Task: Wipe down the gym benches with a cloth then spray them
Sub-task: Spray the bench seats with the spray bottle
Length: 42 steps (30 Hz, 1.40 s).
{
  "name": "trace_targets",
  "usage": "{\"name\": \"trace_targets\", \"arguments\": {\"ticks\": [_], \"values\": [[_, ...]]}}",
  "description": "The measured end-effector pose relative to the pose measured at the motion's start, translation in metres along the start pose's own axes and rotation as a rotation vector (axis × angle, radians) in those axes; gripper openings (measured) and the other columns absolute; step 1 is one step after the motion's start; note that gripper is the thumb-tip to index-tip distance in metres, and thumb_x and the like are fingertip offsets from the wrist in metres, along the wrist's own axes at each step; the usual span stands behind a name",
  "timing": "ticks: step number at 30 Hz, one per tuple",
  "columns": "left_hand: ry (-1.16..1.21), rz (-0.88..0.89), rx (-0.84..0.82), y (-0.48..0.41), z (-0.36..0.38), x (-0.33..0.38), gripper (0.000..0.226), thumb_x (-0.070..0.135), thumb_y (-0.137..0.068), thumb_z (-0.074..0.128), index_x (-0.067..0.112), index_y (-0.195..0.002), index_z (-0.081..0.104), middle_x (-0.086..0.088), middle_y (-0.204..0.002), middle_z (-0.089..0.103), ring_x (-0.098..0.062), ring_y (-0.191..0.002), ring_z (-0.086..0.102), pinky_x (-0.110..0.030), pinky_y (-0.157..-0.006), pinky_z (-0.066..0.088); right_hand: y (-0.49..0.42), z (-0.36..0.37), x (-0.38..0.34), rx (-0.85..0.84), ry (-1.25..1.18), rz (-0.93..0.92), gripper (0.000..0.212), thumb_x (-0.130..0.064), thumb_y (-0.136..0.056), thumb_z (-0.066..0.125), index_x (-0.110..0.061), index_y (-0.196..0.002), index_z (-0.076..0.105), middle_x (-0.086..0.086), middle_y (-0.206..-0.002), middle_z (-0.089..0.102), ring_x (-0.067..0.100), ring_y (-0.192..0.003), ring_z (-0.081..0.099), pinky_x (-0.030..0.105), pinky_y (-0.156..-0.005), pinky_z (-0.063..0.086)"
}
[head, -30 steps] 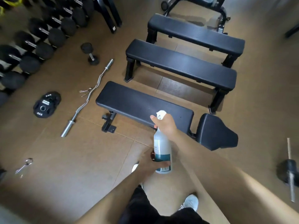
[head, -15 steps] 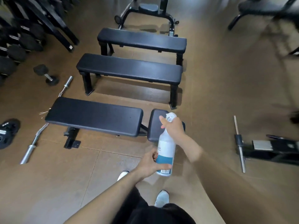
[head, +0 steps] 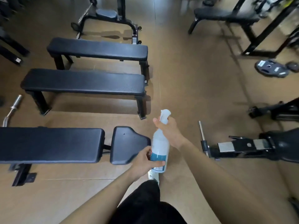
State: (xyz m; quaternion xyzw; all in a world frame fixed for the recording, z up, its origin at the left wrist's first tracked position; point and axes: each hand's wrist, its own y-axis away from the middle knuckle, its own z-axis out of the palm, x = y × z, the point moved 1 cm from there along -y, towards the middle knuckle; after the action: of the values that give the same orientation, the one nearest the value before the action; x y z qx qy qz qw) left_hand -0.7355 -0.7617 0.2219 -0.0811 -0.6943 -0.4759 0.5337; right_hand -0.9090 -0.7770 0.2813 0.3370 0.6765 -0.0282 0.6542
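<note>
A white spray bottle [head: 160, 143] with a teal label stands upright between my hands. My right hand [head: 169, 130] grips its neck and trigger head. My left hand [head: 144, 160] wraps the bottle's base. Three black padded benches lie to the left. The nearest bench [head: 50, 145] has a separate seat pad [head: 126, 145] just left of the bottle. Beyond it stand the middle bench [head: 84, 83] and the far bench [head: 98, 48]. No cloth is in view.
A machine base with a steel bar end [head: 242, 146] lies right of my right arm. A weight plate [head: 271, 68] rests at far right, another bench [head: 226, 15] at the back right, and a curl bar [head: 12, 109] at the left edge. Brown floor runs between.
The view has swung right, so the benches have slid left in the frame and the dumbbell rack has left the view. Both hands have kept their grip on the bottle.
</note>
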Motion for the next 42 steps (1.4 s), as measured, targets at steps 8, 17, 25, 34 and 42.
{"name": "trace_targets", "arguments": {"ticks": [8,17,25,34,42], "values": [[0.175,0.019,0.043,-0.1,0.007,0.068,0.068,0.022,-0.062,0.096,0.015,-0.123,0.065,-0.002,-0.113,0.077,-0.02,-0.105,0.074,-0.04,-0.094,0.06,-0.126,-0.026,-0.052,-0.04,0.161,0.044,0.023,-0.033,-0.088,0.077,-0.015,-0.091,0.063,0.008,-0.089,0.071,0.021,-0.08,0.067,0.045,-0.083,0.059],[0.257,0.04,0.119,-0.159,-0.028,0.122,0.049,0.02,-0.082,0.086,0.023,-0.125,0.064,0.003,-0.118,0.074,-0.019,-0.109,0.071,-0.036,-0.088,0.061,-0.202,-0.041,-0.079,-0.435,0.209,0.158,0.082,-0.055,-0.062,0.087,-0.023,-0.13,0.054,0.001,-0.121,0.069,0.023,-0.109,0.069,0.045,-0.095,0.057],[0.206,0.023,0.237,-0.209,-0.037,0.166,0.048,0.043,-0.073,0.083,0.023,-0.115,0.072,0.003,-0.112,0.075,-0.02,-0.107,0.071,-0.041,-0.098,0.057,-0.25,-0.063,-0.071,-0.559,0.128,0.166,0.041,-0.025,-0.084,0.081,-0.023,-0.122,0.063,-0.001,-0.113,0.074,0.022,-0.106,0.07,0.037,-0.09,0.059],[0.647,0.096,0.797,-0.29,-0.041,0.265,0.055,0.049,-0.074,0.075,0.022,-0.121,0.066,-0.008,-0.122,0.069,-0.026,-0.114,0.067,-0.041,-0.1,0.054,-0.338,-0.116,-0.075,-0.517,0.67,-0.224,0.084,-0.074,-0.059,0.077,-0.034,-0.128,0.052,-0.013,-0.117,0.061,0.013,-0.102,0.062,0.028,-0.094,0.053],[0.957,-0.117,1.234,-0.37,-0.024,0.302,0.029,0.042,-0.09,0.075,0.014,-0.084,0.07,-0.003,-0.076,0.075,-0.018,-0.076,0.074,-0.034,-0.081,0.064,-0.389,-0.122,-0.079,-0.603,0.987,-0.589,0.085,-0.085,-0.057,0.063,-0.038,-0.126,0.047,-0.015,-0.111,0.059,0.008,-0.091,0.053,0.014,-0.082,0.046]]}}
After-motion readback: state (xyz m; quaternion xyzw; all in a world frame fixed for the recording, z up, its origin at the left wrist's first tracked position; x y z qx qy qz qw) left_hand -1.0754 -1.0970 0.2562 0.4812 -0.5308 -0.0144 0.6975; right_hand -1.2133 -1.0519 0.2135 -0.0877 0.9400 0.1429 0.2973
